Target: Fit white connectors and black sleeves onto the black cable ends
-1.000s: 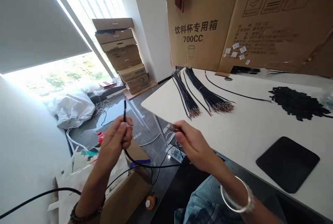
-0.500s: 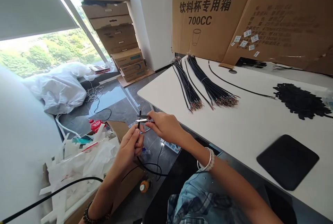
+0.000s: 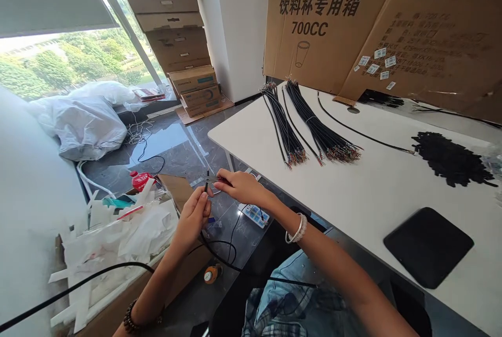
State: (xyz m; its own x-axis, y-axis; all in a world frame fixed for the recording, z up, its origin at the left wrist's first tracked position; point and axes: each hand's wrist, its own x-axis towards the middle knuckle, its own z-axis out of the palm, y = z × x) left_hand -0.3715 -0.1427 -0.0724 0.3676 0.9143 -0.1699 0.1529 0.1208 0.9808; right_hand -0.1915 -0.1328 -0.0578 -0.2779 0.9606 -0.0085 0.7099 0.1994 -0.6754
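My left hand [image 3: 195, 217] is closed around a black cable [image 3: 219, 259], whose short end sticks up above my fingers. From there the cable loops down toward my lap and off to the lower left. My right hand [image 3: 240, 186] pinches a small metal tool with a red part [image 3: 218, 179], and its tip touches the cable end. Both hands are over the floor, left of the white table [image 3: 376, 196]. On the table lie two bundles of cut black cables [image 3: 309, 130] with bare copper ends.
A black mat [image 3: 428, 246] lies at the table's near right, a heap of small black pieces [image 3: 451, 158] farther back. Large cardboard sheets [image 3: 376, 23] stand behind the table. Below my hands sit a cardboard box of white scraps [image 3: 125, 232], a power strip [image 3: 254, 215] and a red bottle [image 3: 140, 179].
My right hand came left to meet the left hand and brought the tool to the cable end. The view tilted down and both hands dropped lower.
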